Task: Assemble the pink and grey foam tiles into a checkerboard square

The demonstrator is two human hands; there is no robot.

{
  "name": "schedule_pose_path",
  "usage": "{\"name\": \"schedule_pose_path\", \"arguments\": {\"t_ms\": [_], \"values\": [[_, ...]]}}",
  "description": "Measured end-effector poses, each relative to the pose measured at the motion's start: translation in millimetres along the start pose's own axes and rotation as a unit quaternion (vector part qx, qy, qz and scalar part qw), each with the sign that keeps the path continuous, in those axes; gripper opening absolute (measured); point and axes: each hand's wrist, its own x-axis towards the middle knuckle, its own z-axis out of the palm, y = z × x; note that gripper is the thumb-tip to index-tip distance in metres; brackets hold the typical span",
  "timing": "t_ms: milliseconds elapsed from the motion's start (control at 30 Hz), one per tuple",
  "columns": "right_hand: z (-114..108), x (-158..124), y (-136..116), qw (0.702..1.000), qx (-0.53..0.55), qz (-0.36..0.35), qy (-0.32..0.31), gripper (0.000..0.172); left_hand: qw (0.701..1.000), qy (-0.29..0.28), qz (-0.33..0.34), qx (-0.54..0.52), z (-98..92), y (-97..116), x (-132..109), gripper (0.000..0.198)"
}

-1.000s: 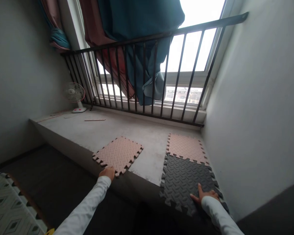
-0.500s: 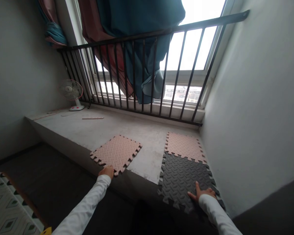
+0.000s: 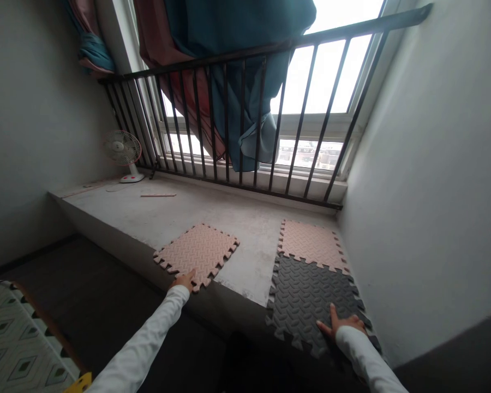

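My left hand (image 3: 185,280) is at the near corner of a pink foam tile (image 3: 200,250), one finger lying on its top; the other fingers are hidden beside the edge. That tile juts a little over the ledge's front edge. With thumb and forefinger spread, my right hand (image 3: 343,323) rests on a black foam tile (image 3: 311,297). Behind the black tile, a second pink tile (image 3: 311,240) meets its back edge, near the right wall. Both pink tiles and the black one have toothed edges.
The tiles lie on a pale ledge (image 3: 147,212). A small fan (image 3: 125,150) and a thin strip (image 3: 158,195) are at its left. Behind runs a dark railing (image 3: 241,188) before a curtain (image 3: 237,33) and window. A patterned surface (image 3: 16,344) is at lower left.
A finger of my left hand now stretches onto the pink tile's top, where the hand was bunched at its edge before. My right hand keeps its place on the black tile. The view has shifted slightly.
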Motion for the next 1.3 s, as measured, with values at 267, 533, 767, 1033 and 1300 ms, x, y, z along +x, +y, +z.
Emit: {"name": "schedule_pose_path", "arguments": {"t_ms": [267,533,767,1033,1300], "values": [[6.3,7.2,0.6,1.000,-0.002,0.002,0.009,0.084,0.999,-0.015,0.008,0.028,-5.7,4.5,-3.3,0.062],[9.7,11.1,1.1,1.000,0.001,0.002,0.014,0.086,0.993,0.014,0.073,0.096,-4.2,-2.5,-3.2,0.054],[18.3,19.2,2.3,0.999,0.023,-0.003,0.047,0.087,0.995,0.021,0.040,0.089,-17.3,-3.9,27.1,0.052],[16.9,11.1,-2.0,0.999,-0.005,0.006,0.047,0.084,0.997,0.048,-0.030,0.053,-40.1,-5.3,65.7,0.039],[18.8,14.5,-5.7,1.000,0.004,0.016,0.021,0.088,0.977,0.054,0.193,0.077,-57.1,154.4,39.6,0.040]]}}
